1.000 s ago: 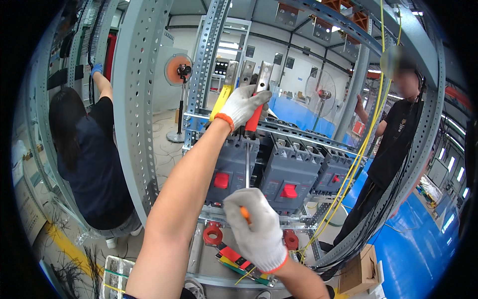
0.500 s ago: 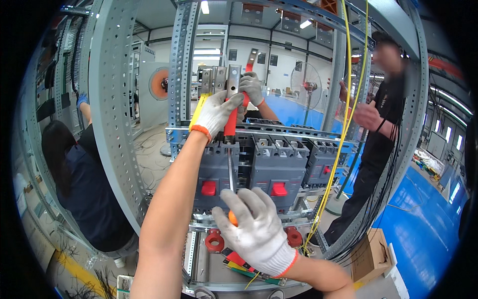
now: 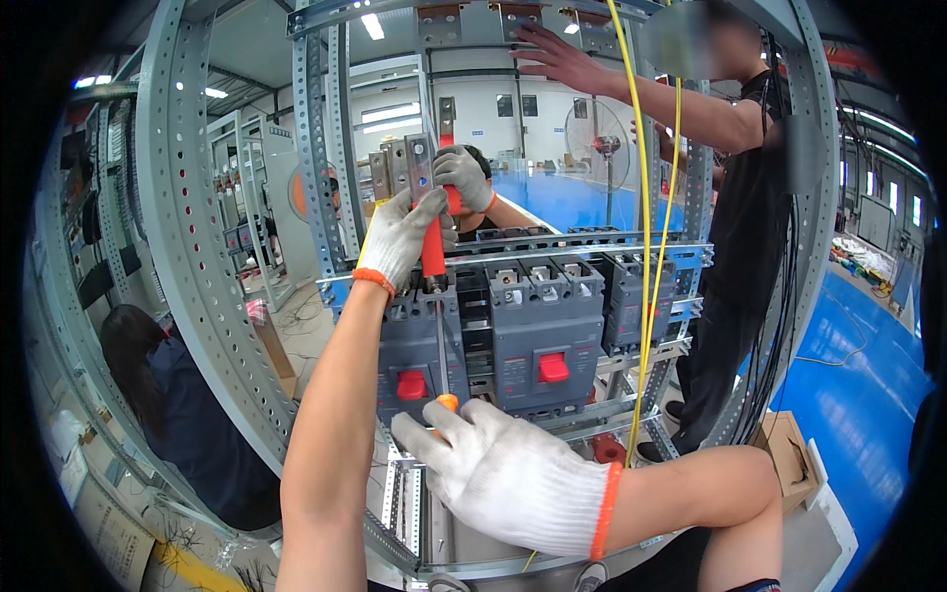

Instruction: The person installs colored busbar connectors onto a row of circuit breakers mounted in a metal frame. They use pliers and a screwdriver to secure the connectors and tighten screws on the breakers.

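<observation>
The person's left hand (image 3: 400, 237) clamps a red-sleeved bar (image 3: 433, 249) upright above the grey breaker (image 3: 414, 331), apparently steadying it; the right hand (image 3: 508, 474), lower and apart, curls around the orange-handled screwdriver (image 3: 442, 350), seemingly aligned for straight turning.

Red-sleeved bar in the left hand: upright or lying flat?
Upright: its bare metal end points up, its red sleeve down toward the grey breaker.

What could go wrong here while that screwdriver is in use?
The screwdriver could slip, since its long shaft reaches up the left breaker. The red-sleeved bar might shift if the left hand loosens. A co-worker's gloved hand close behind could get knocked.
</observation>
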Motion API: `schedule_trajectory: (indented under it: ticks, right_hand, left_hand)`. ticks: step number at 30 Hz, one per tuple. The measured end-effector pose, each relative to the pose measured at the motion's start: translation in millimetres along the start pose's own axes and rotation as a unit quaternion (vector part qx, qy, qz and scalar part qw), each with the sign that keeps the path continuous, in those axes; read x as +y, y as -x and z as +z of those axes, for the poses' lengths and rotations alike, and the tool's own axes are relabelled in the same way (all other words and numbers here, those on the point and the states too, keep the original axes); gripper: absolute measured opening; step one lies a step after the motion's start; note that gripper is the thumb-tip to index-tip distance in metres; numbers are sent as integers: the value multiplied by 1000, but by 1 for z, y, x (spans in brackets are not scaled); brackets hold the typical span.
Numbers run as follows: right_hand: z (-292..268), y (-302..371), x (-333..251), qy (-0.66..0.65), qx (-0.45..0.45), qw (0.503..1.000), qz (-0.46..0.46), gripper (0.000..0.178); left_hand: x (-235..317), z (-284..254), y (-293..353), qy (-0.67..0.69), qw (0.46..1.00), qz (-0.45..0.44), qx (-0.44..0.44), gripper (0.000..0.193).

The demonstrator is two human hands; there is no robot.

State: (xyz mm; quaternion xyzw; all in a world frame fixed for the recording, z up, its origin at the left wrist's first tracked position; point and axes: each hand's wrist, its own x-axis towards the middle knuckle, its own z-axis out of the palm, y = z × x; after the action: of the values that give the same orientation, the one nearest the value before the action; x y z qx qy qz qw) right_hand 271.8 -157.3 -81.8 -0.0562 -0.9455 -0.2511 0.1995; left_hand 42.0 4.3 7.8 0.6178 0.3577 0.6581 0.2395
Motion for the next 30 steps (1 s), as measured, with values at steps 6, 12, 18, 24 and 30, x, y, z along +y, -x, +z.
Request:
schedule_trajectory:
  ticks: [6,12,18,24,30]
  right_hand:
    - [21,9,3,-194,11,978,79,59]
    - [17,7,9,-258,-26,962,82,61]
    - [6,7,8,-85,36,995,23,45]
    - [7,2,5,92,72,991,-62,24]
    - [26,-13,-7,118,27,991,-52,28]
  left_hand:
    - [-8,-2,-6,22,1000,5,-12,39]
    - [-10,-4,-6,24,1000,11,-4,38]
    - [-11,-5,-5,6,1000,14,4,40]
    - [-6,0,-3,9,1000,5,7,37]
    - [-5,4,-3,3,1000,-1,19,37]
